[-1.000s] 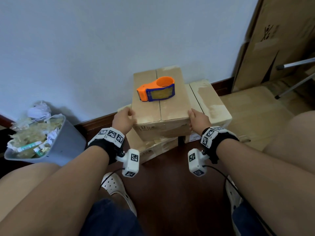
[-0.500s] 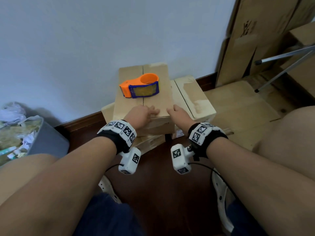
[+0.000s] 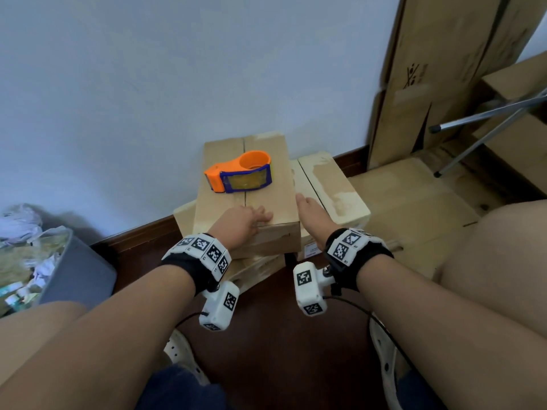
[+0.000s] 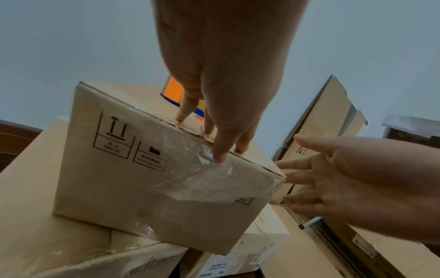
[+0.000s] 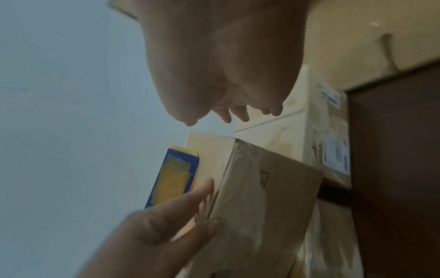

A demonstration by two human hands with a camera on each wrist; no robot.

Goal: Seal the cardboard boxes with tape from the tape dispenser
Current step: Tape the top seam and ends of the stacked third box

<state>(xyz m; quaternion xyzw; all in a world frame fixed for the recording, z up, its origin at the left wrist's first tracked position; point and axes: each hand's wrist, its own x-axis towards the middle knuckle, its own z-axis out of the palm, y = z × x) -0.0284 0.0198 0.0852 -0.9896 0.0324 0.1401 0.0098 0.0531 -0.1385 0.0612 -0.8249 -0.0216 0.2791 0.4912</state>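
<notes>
One orange tape dispenser [image 3: 239, 171]. Three small cardboard boxes stacked mid-frame: top box [image 3: 266, 184], right box [image 3: 331, 184], lower box [image 3: 257, 267]. One grey waste bin [image 3: 77, 270] at lower left. Two hands: left hand [image 3: 239, 223], right hand [image 3: 310, 214].

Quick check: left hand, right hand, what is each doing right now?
Left hand: open, straight fingers pressing the top front edge of the top box.
Right hand: open, holding nothing, beside that box's right side.

Plain pale wall [image 3: 148, 84] ahead of me, dark wood baseboard [image 3: 142, 232] along its foot. Dark brown floor [image 3: 272, 350] under my knees. Grey bin [image 3: 80, 270] of crumpled waste at my left. Flattened cardboard sheets [image 3: 429, 69] lean in the right corner, metal stand legs [image 3: 485, 113] crossing them.
</notes>
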